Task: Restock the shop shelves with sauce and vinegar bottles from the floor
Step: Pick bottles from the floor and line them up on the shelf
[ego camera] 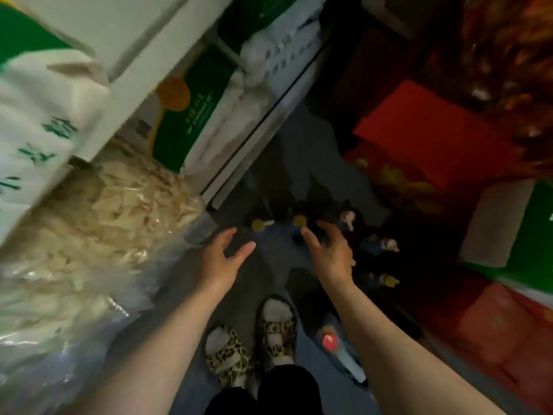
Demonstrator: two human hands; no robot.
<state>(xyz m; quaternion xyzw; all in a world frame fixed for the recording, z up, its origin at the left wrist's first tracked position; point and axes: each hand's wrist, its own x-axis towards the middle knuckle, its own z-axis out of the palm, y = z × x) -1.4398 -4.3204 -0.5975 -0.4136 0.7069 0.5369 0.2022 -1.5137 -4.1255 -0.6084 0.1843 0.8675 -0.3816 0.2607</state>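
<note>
Both the left hand (223, 259) and right hand (330, 253) reach down with fingers spread apart, holding nothing, above the dark bottles (299, 223) standing upright on the grey floor (299, 139), gold caps facing up, beside the shelf (254, 139).

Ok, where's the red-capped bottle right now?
In the head view the red-capped bottle is on the floor at lower centre-right, just right of the leopard-print slippers and under the right forearm, away from both hands.
</note>
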